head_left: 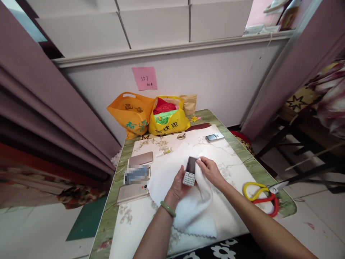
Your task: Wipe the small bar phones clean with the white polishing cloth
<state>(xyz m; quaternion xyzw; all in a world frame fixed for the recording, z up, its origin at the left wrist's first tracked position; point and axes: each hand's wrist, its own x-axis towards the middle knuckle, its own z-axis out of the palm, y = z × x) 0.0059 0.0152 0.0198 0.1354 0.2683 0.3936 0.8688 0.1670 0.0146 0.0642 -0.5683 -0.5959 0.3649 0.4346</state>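
Observation:
A keypad mobile phone [190,170], with a dark screen and pale keys, is held up over the middle of the table. My left hand [178,185] grips it from below and the left side, a green bangle [168,209] round the wrist. My right hand [209,169] pinches the edge of a white cloth [188,217] at the phone's upper right corner. Part of the cloth hangs in folds below that hand; the rest spreads flat under both hands, its edge zigzag-cut.
Several smartphones [134,193] lie along the table's left side. Another keypad phone [215,137] lies at back right. Scissors [265,196] with yellow and red handles stick out past the right edge. An orange bag [132,109] and a yellow bag [169,126] stand against the wall.

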